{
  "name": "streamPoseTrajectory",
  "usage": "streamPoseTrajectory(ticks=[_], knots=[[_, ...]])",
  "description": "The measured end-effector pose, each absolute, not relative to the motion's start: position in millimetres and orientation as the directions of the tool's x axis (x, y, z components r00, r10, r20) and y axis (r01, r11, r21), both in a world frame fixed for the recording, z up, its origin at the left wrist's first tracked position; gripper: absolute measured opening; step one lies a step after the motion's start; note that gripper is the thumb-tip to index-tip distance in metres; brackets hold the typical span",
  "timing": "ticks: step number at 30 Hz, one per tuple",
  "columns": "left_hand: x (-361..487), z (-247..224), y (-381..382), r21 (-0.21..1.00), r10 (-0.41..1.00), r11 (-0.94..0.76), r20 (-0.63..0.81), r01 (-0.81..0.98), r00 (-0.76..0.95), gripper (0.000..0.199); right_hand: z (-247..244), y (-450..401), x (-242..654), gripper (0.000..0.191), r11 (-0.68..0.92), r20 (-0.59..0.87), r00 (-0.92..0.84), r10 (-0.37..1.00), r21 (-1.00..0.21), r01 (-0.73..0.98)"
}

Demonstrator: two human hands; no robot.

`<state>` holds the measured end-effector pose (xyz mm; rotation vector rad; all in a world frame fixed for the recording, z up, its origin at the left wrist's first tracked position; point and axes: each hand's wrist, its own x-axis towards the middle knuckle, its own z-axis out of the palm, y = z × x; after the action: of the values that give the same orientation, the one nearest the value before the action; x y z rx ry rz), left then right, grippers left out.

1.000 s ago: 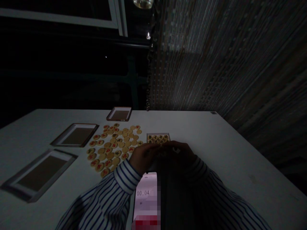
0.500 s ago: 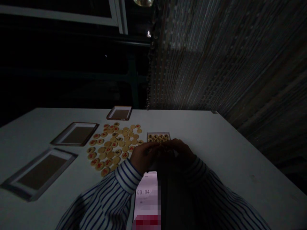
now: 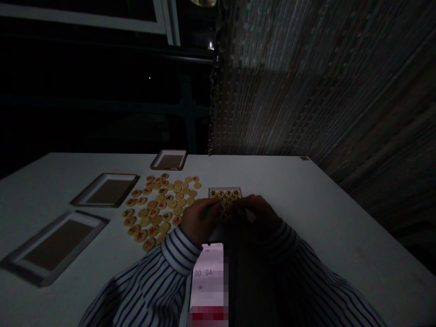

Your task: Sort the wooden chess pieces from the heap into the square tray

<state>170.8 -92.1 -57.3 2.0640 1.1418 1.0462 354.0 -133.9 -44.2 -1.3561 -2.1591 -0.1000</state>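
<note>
A small box [image 3: 225, 188] holds rows of round Chinese chess pieces [image 3: 228, 194] with black characters. My left hand [image 3: 200, 219] rests at the box's left side, its fingers bent together over the pieces. From the right, my right hand [image 3: 259, 214] reaches over the same box with its fingers curled close together and in shadow. Whatever is between the fingertips of either hand is too dark to make out. Just left of my left hand lie many loose Chinese chess pieces [image 3: 156, 219], some with red or black characters, others blank side up.
Three shallow trays stand on the left: a near tray [image 3: 102, 221], a middle tray [image 3: 131, 184] and a far tray [image 3: 169, 169]. A lit phone [image 3: 207, 284] showing a timer lies below my wrists. The white table [image 3: 340, 236] meets a bead curtain [image 3: 272, 104] behind.
My hands have drawn apart slightly above the box, the left one shifting left and down. More of the black-lettered pieces between them now shows.
</note>
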Motion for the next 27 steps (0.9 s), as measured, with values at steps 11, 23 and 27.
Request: streamPoseTrajectory(ticks=[11,23,27], knots=[[164.5,-67.1,-82.6,0.627,0.840,-0.541,0.427,0.561,0.334,0.021,-52.3,-131.3,366.8,0.020,0.534,0.592,-0.300,0.748,-0.269,0.802],[164.7,-77.1,-79.9,0.610,0.845,-0.534,0.386,0.585,0.369,0.025,-40.9,-136.0,373.5,0.024,0.384,0.460,-0.230,0.857,-0.275,0.881],[164.4,-77.8,-80.1,0.615,0.849,-0.528,0.357,0.586,0.390,0.027,-43.7,-135.8,379.2,0.024,0.383,0.438,-0.235,0.867,-0.286,0.878]])
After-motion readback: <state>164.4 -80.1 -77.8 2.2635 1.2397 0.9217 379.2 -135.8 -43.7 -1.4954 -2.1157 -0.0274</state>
